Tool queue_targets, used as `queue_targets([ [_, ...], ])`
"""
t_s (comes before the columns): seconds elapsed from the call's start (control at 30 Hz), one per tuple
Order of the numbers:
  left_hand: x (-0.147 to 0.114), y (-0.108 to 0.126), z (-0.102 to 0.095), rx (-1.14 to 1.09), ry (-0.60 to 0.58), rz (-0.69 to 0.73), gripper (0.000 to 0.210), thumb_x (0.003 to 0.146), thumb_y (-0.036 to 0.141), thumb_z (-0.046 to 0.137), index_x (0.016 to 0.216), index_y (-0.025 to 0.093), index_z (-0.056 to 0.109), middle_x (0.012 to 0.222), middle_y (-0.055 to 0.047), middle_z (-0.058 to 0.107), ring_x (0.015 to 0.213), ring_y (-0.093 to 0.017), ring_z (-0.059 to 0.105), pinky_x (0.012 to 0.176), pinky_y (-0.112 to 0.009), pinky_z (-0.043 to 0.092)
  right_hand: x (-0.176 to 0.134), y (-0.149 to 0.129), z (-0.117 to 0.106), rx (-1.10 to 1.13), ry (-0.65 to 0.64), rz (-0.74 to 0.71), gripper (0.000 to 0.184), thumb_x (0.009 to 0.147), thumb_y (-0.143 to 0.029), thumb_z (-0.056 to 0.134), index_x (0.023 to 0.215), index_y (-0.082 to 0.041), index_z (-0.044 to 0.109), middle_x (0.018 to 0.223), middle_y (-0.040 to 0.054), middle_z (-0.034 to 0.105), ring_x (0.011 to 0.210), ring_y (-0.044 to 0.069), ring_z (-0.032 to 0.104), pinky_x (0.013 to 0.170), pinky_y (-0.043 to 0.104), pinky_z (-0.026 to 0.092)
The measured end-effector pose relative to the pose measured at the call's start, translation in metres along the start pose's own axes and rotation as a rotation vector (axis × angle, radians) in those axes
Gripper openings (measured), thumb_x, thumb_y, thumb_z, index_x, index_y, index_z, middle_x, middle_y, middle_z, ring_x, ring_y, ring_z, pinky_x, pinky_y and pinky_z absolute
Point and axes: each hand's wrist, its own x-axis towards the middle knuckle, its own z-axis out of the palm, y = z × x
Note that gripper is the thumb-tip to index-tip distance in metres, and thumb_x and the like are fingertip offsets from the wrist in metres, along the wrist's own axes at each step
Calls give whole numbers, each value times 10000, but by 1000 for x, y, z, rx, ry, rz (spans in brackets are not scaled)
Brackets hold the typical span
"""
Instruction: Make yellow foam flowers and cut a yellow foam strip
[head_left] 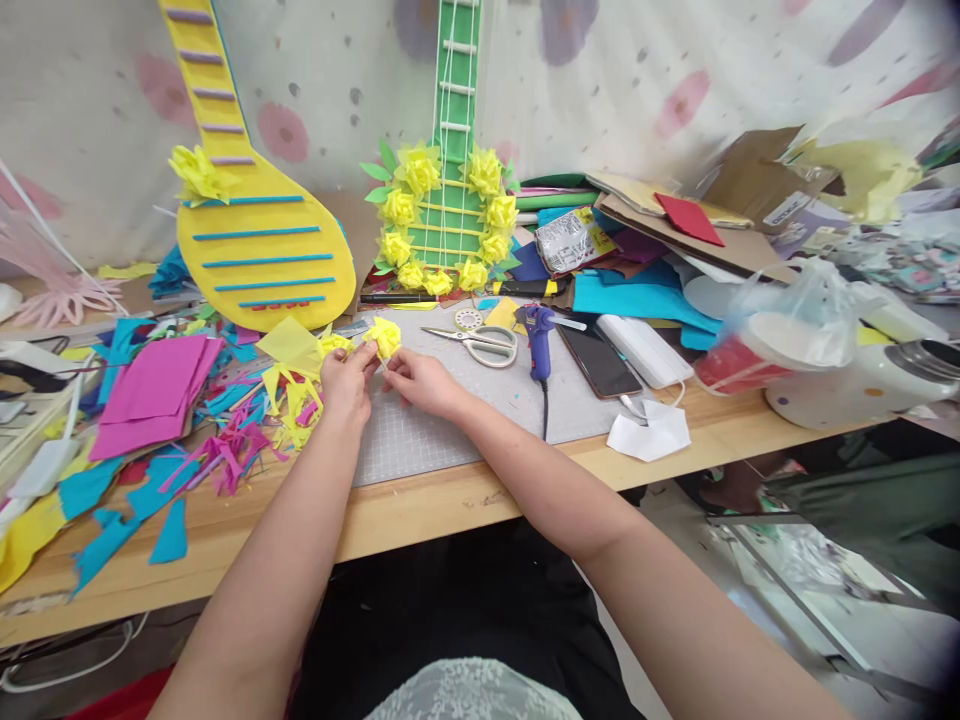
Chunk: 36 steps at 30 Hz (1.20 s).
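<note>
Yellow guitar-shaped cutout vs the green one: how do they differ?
Crossbars: the yellow cutout has lilac bars up its neck; the green cutout has white bars.
Flowers: the yellow cutout shows a yellow bloom at one side; the green cutout has yellow flowers around its body.
Shared: long necks.

The fingers partly hide the yellow flower's underside.

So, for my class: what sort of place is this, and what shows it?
Probably a craft workspace: a glue gun and scissors lie on the table, and the left hand and right hand are at a yellow flower, with coloured scraps nearby.
</note>
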Motion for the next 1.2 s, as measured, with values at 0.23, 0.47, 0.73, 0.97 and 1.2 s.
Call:
queue_targets([
  [0.23, -3, 2, 2, -18, -15, -39, 404, 638, -19, 628, 696, 208, 298, 600, 33, 609, 576, -102, 623, 654, -229, 509, 3, 3, 1, 27, 29, 46, 153, 843, -296, 523, 756, -173, 496, 725, -11, 678, 445, 49, 521, 522, 194, 405],
  [0.47, -4, 3, 2, 11, -52, -71, 362, 605, 8, 687, 706, 185, 387, 618, 33, 605, 591, -89, 618, 611, -194, 490, 3, 4, 0, 30, 4, 47, 133, 853, -266, 496, 762, -169, 501, 737, -3, 688, 461, 52, 535, 535, 195, 412],
  [0.73, -4, 6, 2, 54, -76, -66, 306, 598, -12, 632, 698, 173, 410, 628, 6, 625, 609, -96, 624, 644, -210, 502, 2, 0, -3, -8, 7, 47, 132, 864, -231, 471, 751, -166, 496, 703, 0, 681, 448, 49, 521, 523, 185, 392],
  [0.97, -2, 5, 2, 81, -32, -44, 364, 578, -3, 642, 730, 192, 375, 640, 24, 608, 584, -101, 609, 657, -241, 499, 1, -2, -4, -32, -38, 13, 153, 879, -212, 437, 752, -160, 507, 717, -4, 685, 451, 40, 504, 544, 184, 393],
  [1.2, 3, 2, 2, 0, -37, -16, 368, 614, 0, 626, 698, 200, 329, 631, 16, 610, 602, -98, 620, 714, -249, 510, 5, 5, -3, 86, 41, 69, 116, 858, -283, 502, 816, -175, 500, 763, -11, 685, 433, 38, 486, 516, 185, 398],
])
